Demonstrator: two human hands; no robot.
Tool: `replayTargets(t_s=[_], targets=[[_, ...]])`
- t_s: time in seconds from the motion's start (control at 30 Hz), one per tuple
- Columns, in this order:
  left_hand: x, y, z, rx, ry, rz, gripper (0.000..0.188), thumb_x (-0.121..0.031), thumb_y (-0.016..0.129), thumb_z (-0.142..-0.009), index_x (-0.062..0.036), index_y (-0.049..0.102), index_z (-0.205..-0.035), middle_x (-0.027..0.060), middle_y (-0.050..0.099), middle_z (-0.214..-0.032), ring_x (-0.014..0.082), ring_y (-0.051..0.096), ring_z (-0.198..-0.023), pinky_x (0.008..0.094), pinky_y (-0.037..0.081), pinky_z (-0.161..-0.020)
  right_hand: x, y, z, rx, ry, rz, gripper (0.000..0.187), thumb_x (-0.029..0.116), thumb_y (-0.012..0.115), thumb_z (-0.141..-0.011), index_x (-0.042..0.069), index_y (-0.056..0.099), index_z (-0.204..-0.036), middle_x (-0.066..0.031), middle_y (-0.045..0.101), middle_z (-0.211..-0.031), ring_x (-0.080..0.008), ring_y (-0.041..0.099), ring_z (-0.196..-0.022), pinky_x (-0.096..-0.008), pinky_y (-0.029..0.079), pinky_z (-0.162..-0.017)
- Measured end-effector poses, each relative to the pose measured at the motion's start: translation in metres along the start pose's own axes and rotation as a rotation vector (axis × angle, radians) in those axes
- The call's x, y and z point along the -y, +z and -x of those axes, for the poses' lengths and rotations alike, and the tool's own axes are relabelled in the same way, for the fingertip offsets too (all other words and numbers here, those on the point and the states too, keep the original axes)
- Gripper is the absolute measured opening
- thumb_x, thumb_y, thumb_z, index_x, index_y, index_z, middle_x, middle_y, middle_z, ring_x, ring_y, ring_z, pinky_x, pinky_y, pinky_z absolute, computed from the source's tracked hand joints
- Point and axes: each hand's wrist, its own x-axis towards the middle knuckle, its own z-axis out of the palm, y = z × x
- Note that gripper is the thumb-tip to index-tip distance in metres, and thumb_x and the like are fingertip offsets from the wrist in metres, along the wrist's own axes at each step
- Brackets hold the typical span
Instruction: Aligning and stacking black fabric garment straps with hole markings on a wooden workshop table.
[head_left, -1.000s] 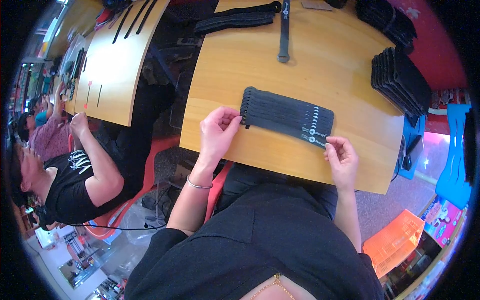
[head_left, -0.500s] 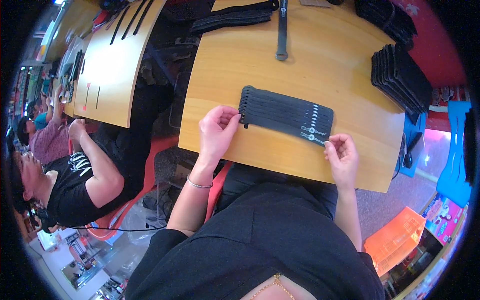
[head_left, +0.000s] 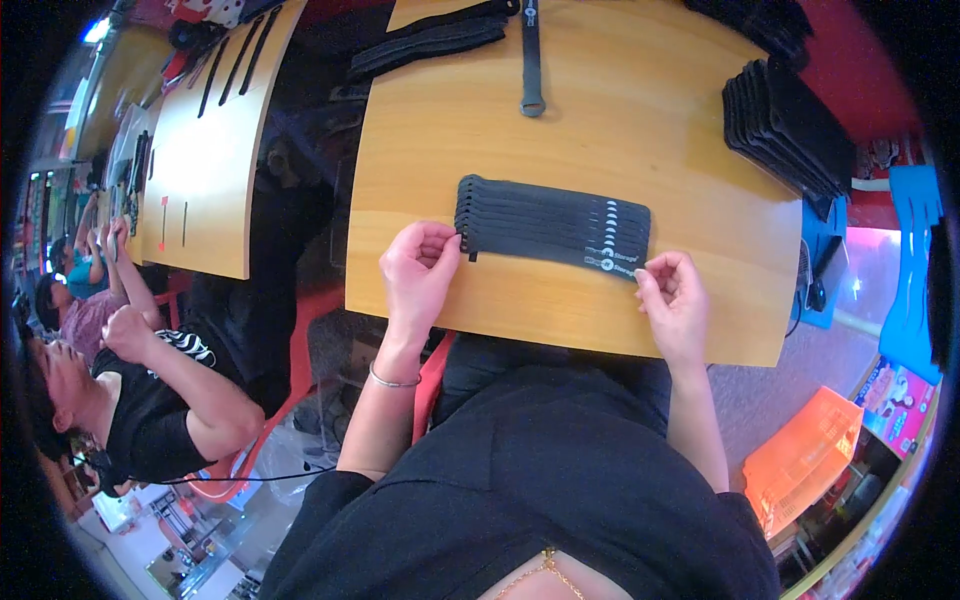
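The overlapping dark straps lie flat near your edge of the wooden table. Your left hand pinches the near corner at their looped ends; your right hand pinches the near corner of the printed end. Beyond them lies a single strap, with a black stack to the right.

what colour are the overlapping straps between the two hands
The straps are dark grey, with white markings towards the right end; head view.
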Motion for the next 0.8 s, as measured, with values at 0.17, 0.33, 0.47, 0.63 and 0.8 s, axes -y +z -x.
replayTargets(t_s=[0.17,0.33,0.47,0.63,0.8], targets=[[-0.0007,-0.0006,0.0010,0.002,0.008,-0.003,0.005,0.002,0.066,-0.080,0.0005,0.063,-0.083,0.0020,0.062,-0.072,0.0056,0.058,-0.063,0.0189,0.047,-0.057,0.0008,0.0026,-0.0023,-0.019,0.002,0.074,0.017,0.001,0.063,-0.085,0.003,0.050,-0.096,-0.0001,0.054,-0.080,-0.0043,0.053,-0.062,-0.0172,0.044,-0.049],[-0.0001,0.0009,0.0023,-0.009,0.035,-0.014,0.005,0.001,0.066,-0.080,0.0004,0.064,-0.084,0.0019,0.062,-0.072,0.0058,0.057,-0.062,0.0188,0.047,-0.057,0.0003,0.0055,-0.0041,-0.038,-0.013,0.091,0.022,0.000,0.062,-0.086,0.003,0.046,-0.100,-0.0017,0.052,-0.079,-0.0039,0.051,-0.060,-0.0169,0.042,-0.046],[0.0016,0.0014,0.0019,-0.019,0.027,-0.014,0.005,0.001,0.067,-0.079,0.0003,0.064,-0.083,0.0017,0.061,-0.073,0.0058,0.057,-0.062,0.0187,0.047,-0.056,-0.0001,0.0065,-0.0053,-0.069,-0.037,0.125,0.027,-0.001,0.063,-0.084,0.002,0.044,-0.103,-0.0032,0.053,-0.079,-0.0048,0.051,-0.058,-0.0188,0.043,-0.048],[0.0042,0.0012,0.0023,-0.029,0.052,-0.014,0.005,0.002,0.067,-0.079,0.0003,0.064,-0.083,0.0019,0.061,-0.073,0.0056,0.057,-0.062,0.0185,0.047,-0.057,-0.0009,0.0088,-0.0055,-0.102,-0.050,0.150,0.031,-0.001,0.064,-0.082,0.001,0.044,-0.106,-0.0048,0.055,-0.077,-0.0070,0.053,-0.058,-0.0219,0.044,-0.051],[0.0042,0.0011,0.0018,-0.021,0.068,-0.012,0.005,0.003,0.067,-0.078,0.0008,0.064,-0.082,0.0027,0.062,-0.073,0.0058,0.057,-0.062,0.0187,0.047,-0.057,-0.0016,0.0077,-0.0057,-0.099,-0.071,0.174,0.033,-0.002,0.064,-0.082,0.001,0.043,-0.107,-0.0050,0.055,-0.075,-0.0081,0.054,-0.058,-0.0225,0.044,-0.051]])
